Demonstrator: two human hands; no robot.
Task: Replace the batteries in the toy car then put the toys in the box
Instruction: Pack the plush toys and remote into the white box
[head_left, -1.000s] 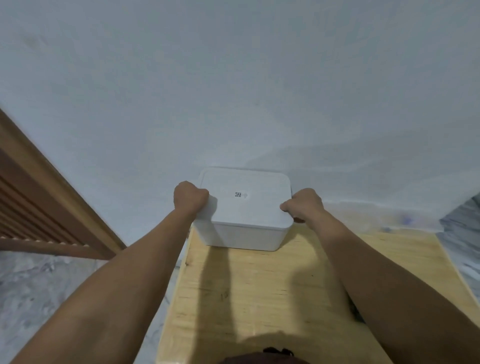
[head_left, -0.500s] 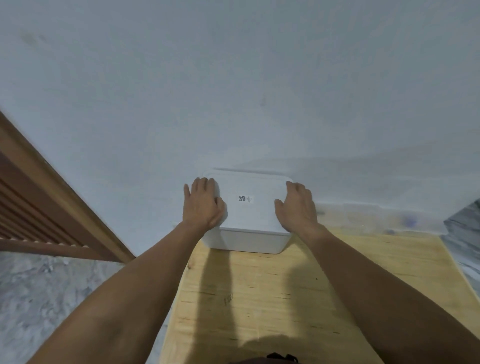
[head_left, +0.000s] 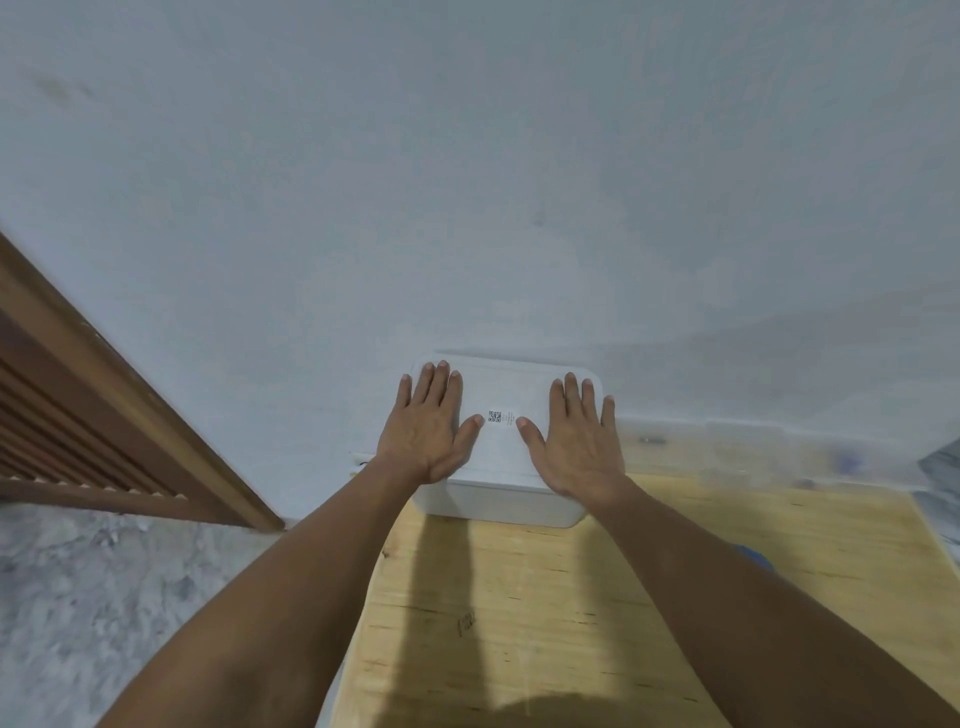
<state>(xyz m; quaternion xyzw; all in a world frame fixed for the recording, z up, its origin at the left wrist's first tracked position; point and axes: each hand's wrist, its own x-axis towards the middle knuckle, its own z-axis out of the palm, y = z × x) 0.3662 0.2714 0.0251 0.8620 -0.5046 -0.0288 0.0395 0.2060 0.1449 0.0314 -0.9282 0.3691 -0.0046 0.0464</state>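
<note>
A white plastic box (head_left: 501, 501) with its lid on stands at the far end of the wooden table (head_left: 545, 613), against the wall. A small code label (head_left: 500, 417) sits in the middle of the lid. My left hand (head_left: 428, 426) lies flat on the left part of the lid, fingers straight and spread. My right hand (head_left: 579, 439) lies flat on the right part in the same way. No toys or batteries are in sight; the box's inside is hidden by the lid.
A pale wall (head_left: 467, 182) rises right behind the box. A brown slatted wooden frame (head_left: 78, 426) leans at the left over grey marbled floor (head_left: 104, 597). A small blue thing (head_left: 753, 558) peeks out beside my right forearm.
A second ago both hands gripped the box's sides with curled fingers. They have since moved onto the lid and flattened out, fingers spread wider now.
</note>
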